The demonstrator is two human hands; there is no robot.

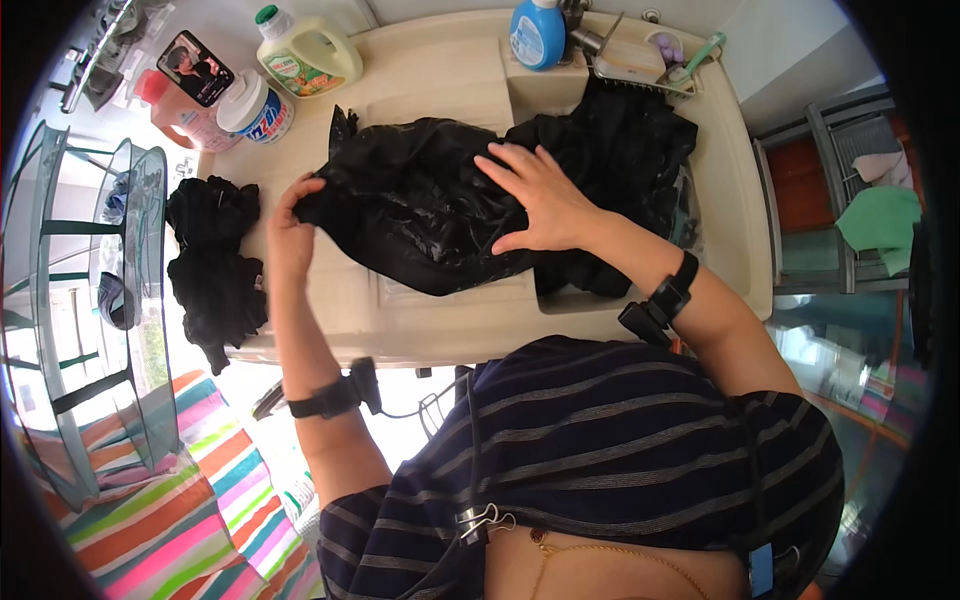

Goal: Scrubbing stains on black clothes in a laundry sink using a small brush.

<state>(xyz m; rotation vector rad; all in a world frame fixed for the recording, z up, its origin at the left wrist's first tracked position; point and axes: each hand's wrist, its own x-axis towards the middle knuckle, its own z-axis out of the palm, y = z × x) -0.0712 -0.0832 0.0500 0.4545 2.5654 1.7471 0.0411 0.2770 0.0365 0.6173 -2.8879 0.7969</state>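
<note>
A wet black garment point(420, 202) lies spread over the ribbed washboard part of a cream laundry sink point(337, 315). At its left end, my left hand point(292, 225) pinches the fabric's edge between thumb and fingers. My right hand point(540, 199) has its fingers spread over the garment's right part, palm down; whether it presses or only hovers cannot be told. Further right, more black cloth point(630, 150) fills the basin and partly hides it. Two bunched black cloth pieces point(217, 262) rest on the sink's left rim.
A yellowish detergent jug point(311, 60), a white tub point(255, 109), a pink bottle point(184, 116) and a phone point(195, 67) stand at the back left. Behind the basin are a blue bottle point(538, 34) and a wire rack holding a soap dish and a green brush point(697, 60). A mesh hanging dryer point(139, 300) is left.
</note>
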